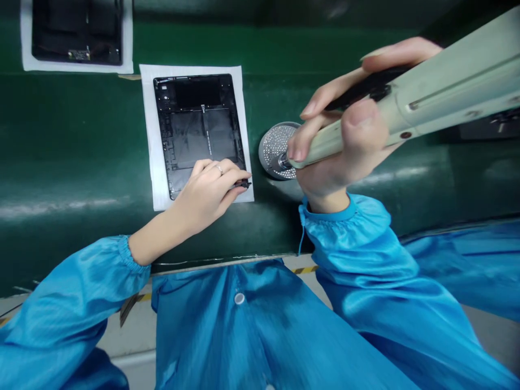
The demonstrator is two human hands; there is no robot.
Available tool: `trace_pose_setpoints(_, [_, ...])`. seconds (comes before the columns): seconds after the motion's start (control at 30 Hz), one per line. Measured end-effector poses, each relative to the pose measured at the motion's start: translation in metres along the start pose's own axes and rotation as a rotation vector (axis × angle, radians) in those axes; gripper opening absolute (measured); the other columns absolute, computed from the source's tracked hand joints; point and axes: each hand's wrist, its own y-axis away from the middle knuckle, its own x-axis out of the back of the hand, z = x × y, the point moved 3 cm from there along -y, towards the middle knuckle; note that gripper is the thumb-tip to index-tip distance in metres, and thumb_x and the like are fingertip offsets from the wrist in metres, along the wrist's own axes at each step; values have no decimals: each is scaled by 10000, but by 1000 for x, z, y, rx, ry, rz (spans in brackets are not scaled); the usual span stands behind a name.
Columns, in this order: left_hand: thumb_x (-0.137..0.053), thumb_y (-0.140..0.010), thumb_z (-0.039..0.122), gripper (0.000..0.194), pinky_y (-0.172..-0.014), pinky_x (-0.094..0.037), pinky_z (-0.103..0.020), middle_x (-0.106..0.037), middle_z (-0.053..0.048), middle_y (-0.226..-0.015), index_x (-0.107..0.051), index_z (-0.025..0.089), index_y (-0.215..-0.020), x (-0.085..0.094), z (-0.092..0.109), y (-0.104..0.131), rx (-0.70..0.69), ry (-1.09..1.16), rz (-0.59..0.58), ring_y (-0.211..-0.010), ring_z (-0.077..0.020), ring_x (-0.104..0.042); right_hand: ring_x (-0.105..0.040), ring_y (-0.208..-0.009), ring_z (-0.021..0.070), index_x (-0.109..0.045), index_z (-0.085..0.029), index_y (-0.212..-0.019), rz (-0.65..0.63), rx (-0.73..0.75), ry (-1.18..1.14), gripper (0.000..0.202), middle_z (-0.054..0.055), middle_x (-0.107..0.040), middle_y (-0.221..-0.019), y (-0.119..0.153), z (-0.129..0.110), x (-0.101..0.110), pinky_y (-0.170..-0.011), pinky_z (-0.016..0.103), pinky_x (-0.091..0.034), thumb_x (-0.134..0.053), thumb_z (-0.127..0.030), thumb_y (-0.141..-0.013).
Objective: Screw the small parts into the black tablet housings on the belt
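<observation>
My right hand [329,173] is wrapped around a pale green electric screwdriver [442,86], which slants down to the left. Its tip is at a round metal dish [273,142] dotted with small holes, which looks like a screw tray. An opened black tablet housing [221,127] with its batteries showing lies on a white foam sheet [151,143]. Over the housing's near right corner, my left hand [207,189] is closed, thumb and fingers pinching a small black part [242,184]. Whether that part is joined to the housing is hidden by the fingers.
At the upper left, a second tablet housing [77,32] rests on another white sheet [127,43]. Everything stands on a green work surface [73,135], its front edge close to my body. Blue cloth [467,265] shows at the right, and dark equipment [487,127] lies behind the screwdriver.
</observation>
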Motion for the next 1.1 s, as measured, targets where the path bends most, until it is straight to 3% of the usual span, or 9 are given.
trace_pose_setpoints(0.03, [-636,-1139,205,187,-1079,-440,-450,-779,-97,-1288,-724,180,-1302,0,0,0,-5,2,-9,-1152,-264,-734,-771,-668,139,-747,-282,-1114,4,-8,46,108,-4,-745,-1010,0,-2,0,-450,160,-510,-754,-276,-1006])
trace_pose_setpoints(0.1, [-651,-1134,208,132,-1085,-420,-448,-773,-87,-1281,-728,183,-1238,0,-1,0,-20,10,-20,-1165,-266,-725,-704,-586,84,-745,-295,-1105,-51,185,310,252,-24,-735,-992,-2,-4,-5,-398,112,-394,-898,-321,-907])
trace_pose_setpoints(0.17, [-661,-1130,195,75,-1102,-407,-436,-791,-58,-1241,-716,187,-1180,1,-1,-1,-31,35,-34,-1140,-248,-728,-506,-424,12,-737,-314,-1113,-112,470,582,389,-37,-685,-895,-3,-2,-13,-317,100,-194,-968,-476,-843])
trace_pose_setpoints(0.23, [-686,-1115,179,40,-1111,-409,-422,-805,-31,-1179,-707,196,-1144,3,-2,-3,-22,61,-32,-1087,-226,-730,-327,-362,-13,-721,-340,-1154,-123,614,716,404,-41,-631,-838,-4,2,-17,-285,141,-91,-886,-611,-904])
trace_pose_setpoints(0.33, [-759,-1067,165,71,-1051,-455,-394,-791,-10,-1059,-700,204,-1077,8,-3,-7,13,79,6,-959,-200,-722,-314,-403,-6,-678,-365,-1205,-129,582,803,401,-28,-607,-885,-5,4,-17,-289,163,-145,-771,-682,-978])
trace_pose_setpoints(0.5, [-818,-993,125,147,-814,-527,-300,-755,-1,-965,-697,202,-1021,15,-5,-11,57,146,86,-870,-173,-721,-599,-659,84,-650,-335,-1132,-61,524,874,546,25,-635,-1174,-3,0,-15,-295,168,-284,-762,-815,-897])
trace_pose_setpoints(0.63, [-790,-1005,128,115,-840,-583,-292,-781,-19,-1014,-727,196,-1072,17,-5,-12,81,182,79,-874,-163,-746,-634,-690,105,-646,-282,-1140,-3,591,816,489,60,-621,-1170,0,3,-22,-284,187,-276,-764,-718,-954])
trace_pose_setpoints(0.77, [-783,-1025,179,72,-859,-608,-301,-817,-33,-1043,-762,195,-1092,18,-5,-14,107,222,62,-864,-164,-767,-595,-631,93,-642,-260,-1174,-55,592,785,480,37,-637,-1043,0,7,-25,-311,178,-277,-721,-700,-998])
trace_pose_setpoints(1.1, [-746,-1031,175,63,-880,-607,-312,-819,-38,-1039,-790,194,-1072,17,-3,-20,139,229,44,-887,-174,-750,-617,-645,78,-631,-236,-1140,-32,585,803,494,56,-641,-1191,1,5,-26,-329,174,-333,-715,-701,-998])
